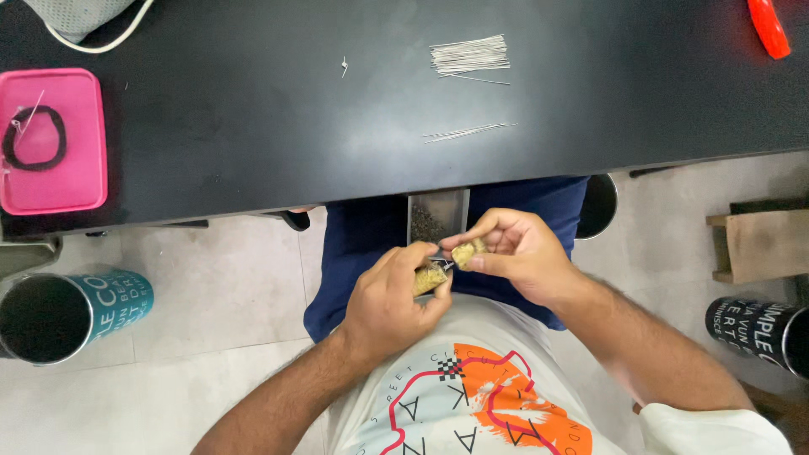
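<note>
Left hand (389, 297) curled tight around a small tan, crumbly-looking cork-like piece (430, 278), pinched between thumb and fingers; only the piece's end shows past the knuckles. Right hand (516, 251) grasping a second small tan piece (464, 252) the same way, between thumb and forefinger. The two pieces sit just beside each other, with a thin silvery metal bit (444, 264) showing between them; too small to tell what it is or which hand holds it. Both hands are held over the lap, above blue trousers (362, 244), below the table's edge.

Just beyond the hands, a small clear rectangular tray of dark granular bits (436, 221) rests on the lap against the edge of the black tabletop (253, 126).

On the tabletop: a neat bundle of thin silver wire pins (469, 56), a few loose pins (468, 131) nearer the edge, one tiny stray metal scrap (344, 66). At far left a pink rectangular plastic tray (76, 168) with a black elastic loop (34, 139) lying in it. An orange plastic handle (768, 27) at the top right corner.

On the pale tiled floor (211, 278): a teal printed cylindrical can (72, 312) at left, a black printed can (763, 330) at right, a wooden block-shaped stand (758, 244) above it. The person wears a white shirt with an orange and red print (472, 404).
</note>
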